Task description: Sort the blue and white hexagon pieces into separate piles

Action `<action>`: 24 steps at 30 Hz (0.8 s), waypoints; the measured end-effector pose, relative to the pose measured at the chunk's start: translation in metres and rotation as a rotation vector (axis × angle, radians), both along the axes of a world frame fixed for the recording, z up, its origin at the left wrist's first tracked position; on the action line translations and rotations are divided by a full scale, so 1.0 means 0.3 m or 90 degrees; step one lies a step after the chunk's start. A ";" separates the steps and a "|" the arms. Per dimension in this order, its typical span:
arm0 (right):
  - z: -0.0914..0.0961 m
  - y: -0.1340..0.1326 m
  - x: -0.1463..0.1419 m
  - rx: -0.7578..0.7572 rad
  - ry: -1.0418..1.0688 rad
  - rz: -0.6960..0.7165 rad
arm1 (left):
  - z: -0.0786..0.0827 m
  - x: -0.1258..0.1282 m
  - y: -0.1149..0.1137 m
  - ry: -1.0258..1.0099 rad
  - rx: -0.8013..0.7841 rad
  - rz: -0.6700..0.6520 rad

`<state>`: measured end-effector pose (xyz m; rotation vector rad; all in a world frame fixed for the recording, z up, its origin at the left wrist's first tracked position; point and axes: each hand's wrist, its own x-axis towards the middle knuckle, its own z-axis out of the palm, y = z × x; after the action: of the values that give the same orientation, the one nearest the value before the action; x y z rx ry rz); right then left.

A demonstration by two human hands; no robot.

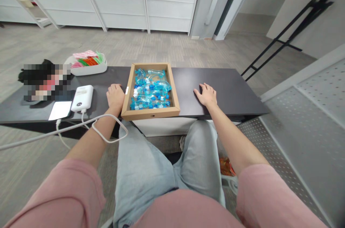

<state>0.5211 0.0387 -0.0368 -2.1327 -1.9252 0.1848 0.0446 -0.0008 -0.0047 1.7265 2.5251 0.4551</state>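
Observation:
An open cardboard box [150, 114] sits on the dark table [221, 88] in front of me. Inside it lie several clear blue plastic pieces [151, 89] with blue and white caps, jumbled together; their exact kind is hard to make out. My left hand [115, 96] lies on the table close against the box's left side, fingers stretched out, holding nothing. To the right of the box, my right hand [206, 94] rests flat on the tabletop with its fingers apart and nothing in it.
Left of my left hand stand a white power bank [82, 98] and a phone [60, 110] with a lit screen, both with white cables [107, 141] crossing my left forearm. Behind them is a white basket [90, 69] of colourful items. A black item [47, 71], partly blurred, lies far left.

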 end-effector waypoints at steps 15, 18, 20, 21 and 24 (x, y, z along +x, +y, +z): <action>0.012 0.000 -0.008 -0.001 0.009 -0.008 | -0.015 -0.002 0.003 0.011 0.009 0.012; 0.005 0.006 -0.005 0.012 0.005 -0.008 | -0.012 -0.006 -0.002 -0.005 0.008 -0.004; 0.000 0.010 -0.003 0.018 0.004 -0.006 | -0.011 -0.010 -0.005 -0.010 0.007 -0.013; -0.001 0.011 -0.002 0.018 0.005 -0.005 | -0.011 -0.011 -0.006 -0.010 0.007 -0.014; -0.003 0.013 0.000 0.011 0.007 -0.001 | -0.013 -0.013 -0.005 -0.008 0.010 -0.012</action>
<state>0.5210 0.0425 -0.0376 -2.1176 -1.9113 0.1784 0.0407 -0.0024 -0.0087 1.7449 2.5023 0.4831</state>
